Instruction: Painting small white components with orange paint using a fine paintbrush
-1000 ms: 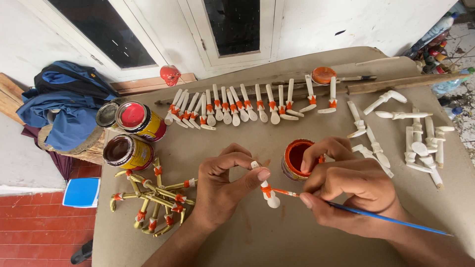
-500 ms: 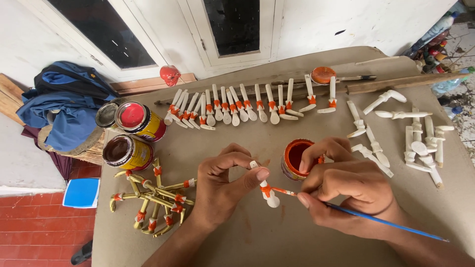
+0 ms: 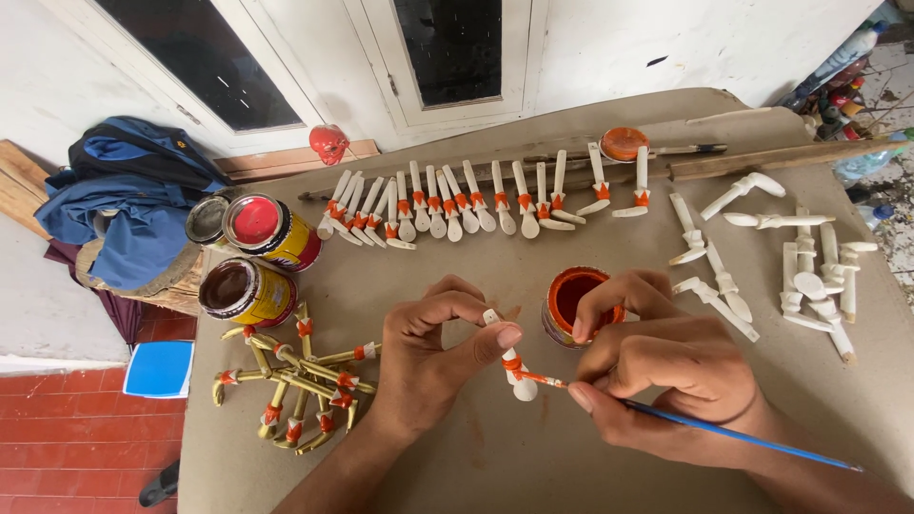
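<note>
My left hand (image 3: 428, 357) pinches a small white spoon-shaped piece (image 3: 514, 371) with an orange band, held just above the board. My right hand (image 3: 671, 376) grips a thin blue-handled paintbrush (image 3: 733, 435); its orange tip touches the band on the piece. An open pot of orange paint (image 3: 568, 293) stands just behind my right fingers. A row of several white pieces with orange bands (image 3: 457, 205) leans on a wooden stick at the back. Unpainted white pieces (image 3: 809, 276) lie at the right.
Two paint tins (image 3: 249, 262) and a loose lid stand at the left on the brown board (image 3: 505, 457). A pile of yellow pieces with orange bands (image 3: 300, 381) lies at front left. An orange lid (image 3: 624, 143) sits at the back. Blue cloth (image 3: 133, 209) lies off the left edge.
The brush tip has stayed on the orange band; both hands have shifted only slightly.
</note>
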